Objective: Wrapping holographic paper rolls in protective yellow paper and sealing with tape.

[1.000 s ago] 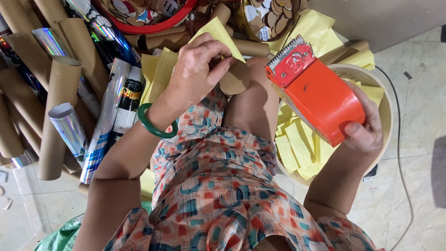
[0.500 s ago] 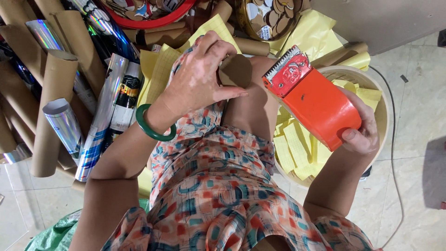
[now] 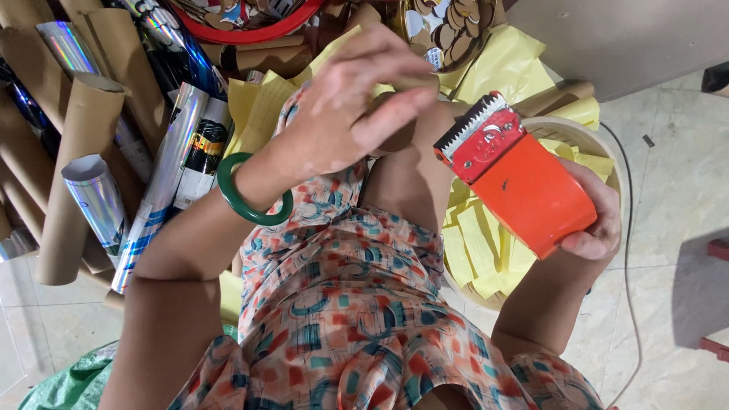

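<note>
Tape dispenser [image 3: 531,190] gripped in right hand [image 3: 596,220]; left hand [image 3: 349,106] beside.

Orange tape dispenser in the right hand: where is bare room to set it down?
Bare pale tiled floor lies right of the round basket of yellow paper slips, crossed only by a thin cable. More bare tile shows at lower left, below the brown cardboard tubes. The top and left are crowded with tubes, shiny foil rolls and yellow sheets.
</note>
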